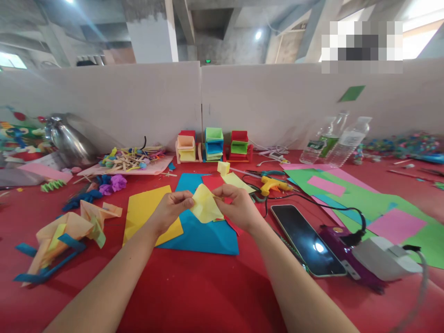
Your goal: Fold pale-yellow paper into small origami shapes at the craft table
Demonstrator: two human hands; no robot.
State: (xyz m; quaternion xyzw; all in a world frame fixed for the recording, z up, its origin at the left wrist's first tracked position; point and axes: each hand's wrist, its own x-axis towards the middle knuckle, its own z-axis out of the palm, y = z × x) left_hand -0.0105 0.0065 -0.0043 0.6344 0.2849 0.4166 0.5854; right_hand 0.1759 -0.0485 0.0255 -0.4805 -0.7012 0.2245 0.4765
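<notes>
A pale yellow sheet of paper [204, 206] is held up between my two hands, over the table. My left hand [173, 208] pinches its left edge between thumb and fingers. At the opposite edge my right hand [237, 206] is closed on the same paper, its fingertips partly hidden behind it. Beneath lie a blue sheet [208, 240] and a yellow-orange sheet [142, 210], with a red piece partly covered by my right hand. Just beyond stands a small yellow folded paper box [224, 168], with a flat light yellow sheet [239, 181] beside it.
Stacked paper boxes [214, 143] stand along the white partition. A yellow glue gun [274, 185], its cord, a phone [307, 238] and a purple power strip [347, 254] lie right. Orange folded paper [65, 233], a steel jug [71, 141] and sticks [135, 159] occupy the left; bottles [350, 141] stand back right.
</notes>
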